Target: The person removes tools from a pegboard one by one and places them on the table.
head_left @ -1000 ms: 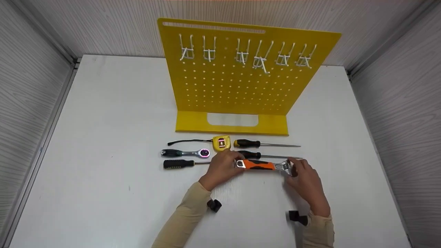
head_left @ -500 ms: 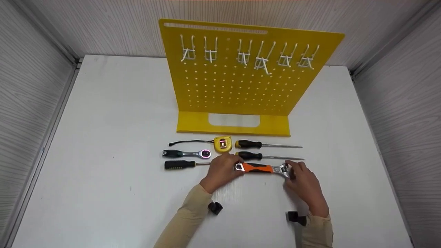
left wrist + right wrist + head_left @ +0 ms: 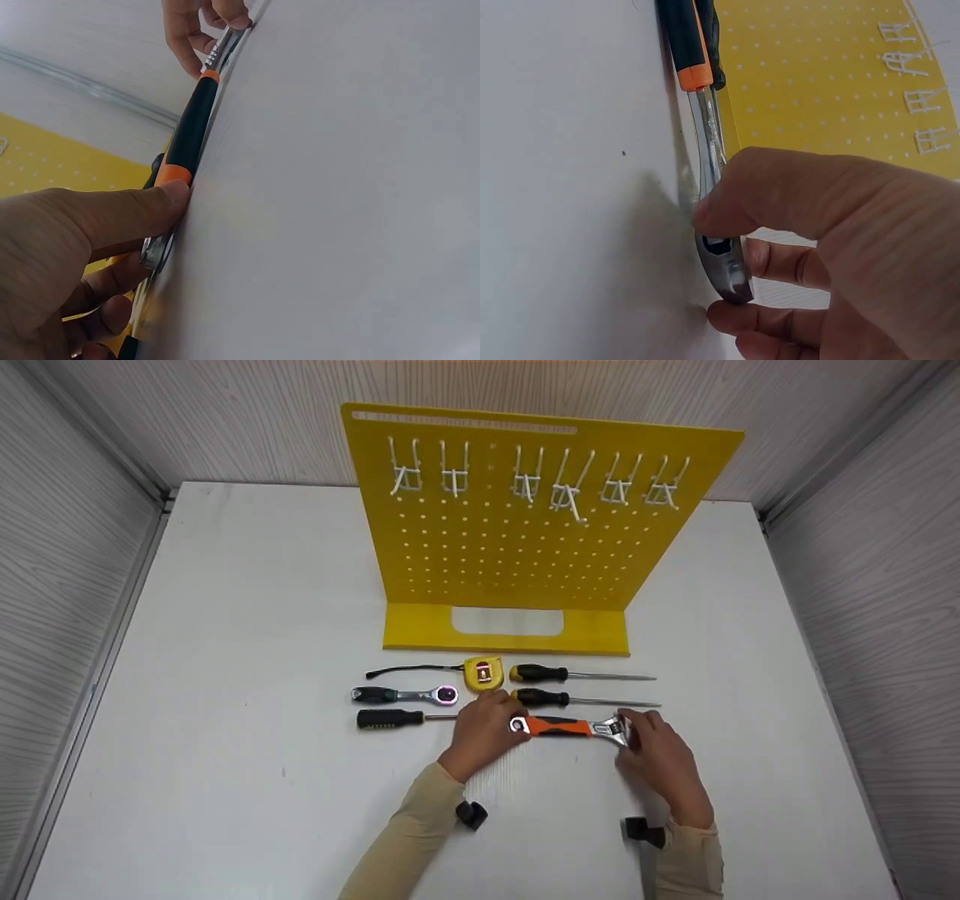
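An adjustable wrench (image 3: pixel 559 726) with an orange and black handle lies crosswise at the front of the tools, at or just above the white tabletop. My left hand (image 3: pixel 486 731) pinches the ringed end of its handle between thumb and fingers, as the left wrist view shows. At the other end, the right hand (image 3: pixel 664 761) holds the metal head (image 3: pixel 724 262), thumb on one side and fingers on the other. Behind the wrench are two black-and-yellow screwdrivers (image 3: pixel 541 697). Another screwdriver (image 3: pixel 390 718) lies to the left, its tip hidden by my left hand.
A ratchet wrench (image 3: pixel 405 695) and a yellow tape measure (image 3: pixel 484 673) with a black strap lie behind the left hand. Farther back stands a yellow pegboard (image 3: pixel 517 547) with several white hooks (image 3: pixel 527 484) along its top. Pale panels (image 3: pixel 870 547) border the table.
Both hands have brought the adjustable wrench slightly down and toward the front, and its head has shifted a little left. Both hands keep their hold. The other tools stay in place.
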Motion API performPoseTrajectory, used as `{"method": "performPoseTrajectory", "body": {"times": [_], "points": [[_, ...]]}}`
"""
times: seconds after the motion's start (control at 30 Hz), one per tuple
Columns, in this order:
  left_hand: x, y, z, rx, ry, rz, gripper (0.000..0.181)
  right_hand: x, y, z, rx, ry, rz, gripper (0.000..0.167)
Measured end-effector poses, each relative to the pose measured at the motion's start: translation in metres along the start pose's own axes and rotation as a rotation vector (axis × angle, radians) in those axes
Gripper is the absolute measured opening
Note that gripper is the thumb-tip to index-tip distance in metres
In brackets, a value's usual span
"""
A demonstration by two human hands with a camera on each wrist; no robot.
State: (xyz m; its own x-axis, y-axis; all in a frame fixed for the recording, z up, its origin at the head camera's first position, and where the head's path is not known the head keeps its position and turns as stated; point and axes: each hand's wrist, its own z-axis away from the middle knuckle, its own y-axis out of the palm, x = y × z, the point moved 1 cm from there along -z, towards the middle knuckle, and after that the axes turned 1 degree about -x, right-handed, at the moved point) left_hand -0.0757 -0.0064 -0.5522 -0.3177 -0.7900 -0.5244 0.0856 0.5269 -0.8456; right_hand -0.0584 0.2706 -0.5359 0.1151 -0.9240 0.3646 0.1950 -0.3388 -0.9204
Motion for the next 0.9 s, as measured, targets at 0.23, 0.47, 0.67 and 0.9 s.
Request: {"method": "performPoseTrajectory", "body": {"times": [0.23,0.47,0.67,0.9], "points": [[-0.001,0.0,0.0,0.006,0.0,0.0,0.029,0.001,0.0,-0.001,0.043,0.031,-0.007,0.058],[0.004,-0.003,0.003,0.017,-0.009,-0.022,0.028,0.002,-0.002,-0.004,0.108,0.062,-0.034,0.056],[0.007,-0.011,0.007,0.033,-0.047,0.04,0.034,0.005,-0.01,-0.004,0.082,0.079,-0.059,0.058],[0.013,-0.021,0.011,0.001,-0.047,0.178,0.043,0.012,-0.015,-0.003,-0.047,0.028,-0.113,0.056]]}}
